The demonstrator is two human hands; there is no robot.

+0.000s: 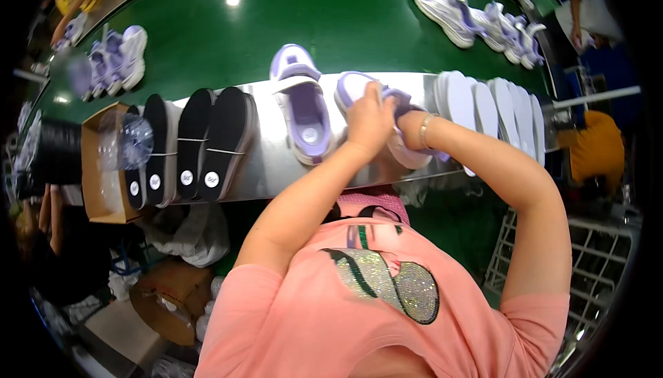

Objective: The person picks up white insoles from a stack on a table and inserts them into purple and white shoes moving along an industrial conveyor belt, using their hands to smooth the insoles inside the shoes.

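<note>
On the metal ledge in front of me lies a white and lilac sneaker (354, 88), its toe pointing away. My left hand (369, 119) grips its upper near the tongue, fingers closed. My right hand (413, 129) reaches into the shoe's opening from the right; its fingers are hidden inside. Just left of it, a matching sneaker (309, 112) lies apart from both hands, its opening facing up and a round white label on the insole. To the right of my right hand stands a row of pale insoles (476, 105).
Black insoles (224, 136), banded in stacks, stand left beside a cardboard box (103, 195) holding clear plastic. More sneakers line the green conveyor belt (276, 5) at far left and far right (449, 15). A white wire rack (594, 267) stands lower right. Other people work around the edges.
</note>
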